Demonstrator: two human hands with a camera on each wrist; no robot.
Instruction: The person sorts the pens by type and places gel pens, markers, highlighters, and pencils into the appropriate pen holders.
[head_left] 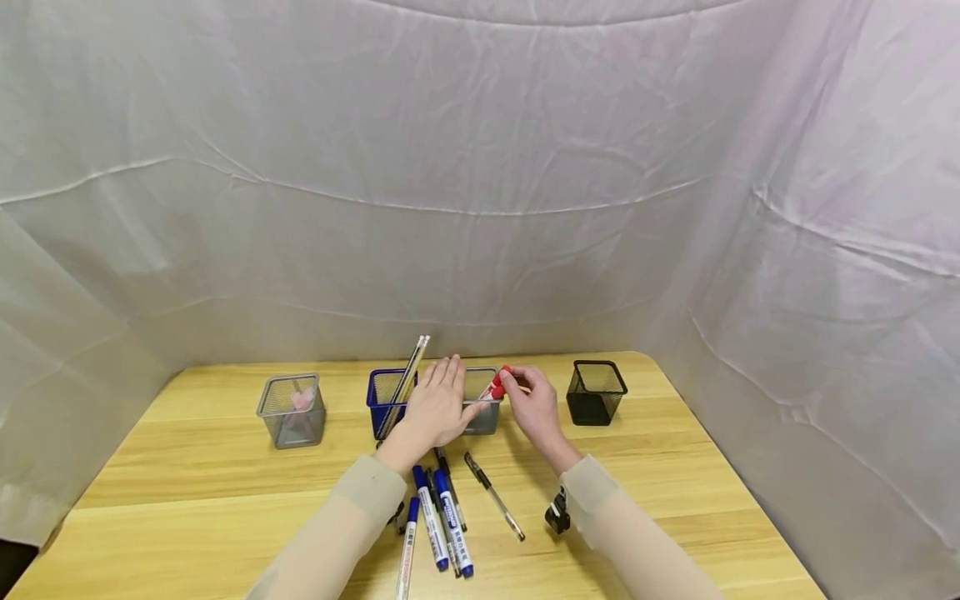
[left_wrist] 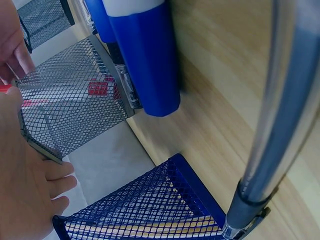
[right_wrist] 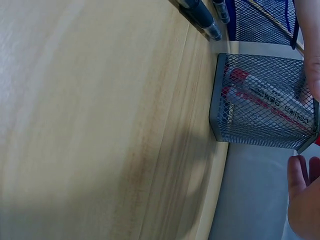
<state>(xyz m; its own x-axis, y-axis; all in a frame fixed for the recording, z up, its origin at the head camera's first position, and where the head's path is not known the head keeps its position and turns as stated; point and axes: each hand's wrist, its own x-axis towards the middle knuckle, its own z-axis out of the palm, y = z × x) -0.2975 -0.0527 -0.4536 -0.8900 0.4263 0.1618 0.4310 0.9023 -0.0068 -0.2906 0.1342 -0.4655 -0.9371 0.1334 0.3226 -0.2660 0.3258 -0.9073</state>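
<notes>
A grey mesh pen holder (head_left: 480, 422) stands at the table's back, with red-capped markers (right_wrist: 272, 95) slanting inside it. My right hand (head_left: 537, 408) is at its right rim, thumb and fingers pinching a red marker cap (head_left: 497, 384) that sticks out above the edge. My left hand (head_left: 437, 406) lies with straight fingers across the holder's left side, its thumb reaching along the front rim. Just left of it, a blue mesh pen holder (head_left: 381, 398) holds slim pencil-like sticks (head_left: 405, 383). The left hand partly hides both holders.
Blue-capped markers (head_left: 453, 525) and black pens (head_left: 495, 496) lie in front of the holders, between my forearms. A silver mesh holder (head_left: 292, 412) with something pink inside stands far left. A black mesh holder (head_left: 595, 392) stands right. Grey cloth (head_left: 480, 208) hangs behind the table.
</notes>
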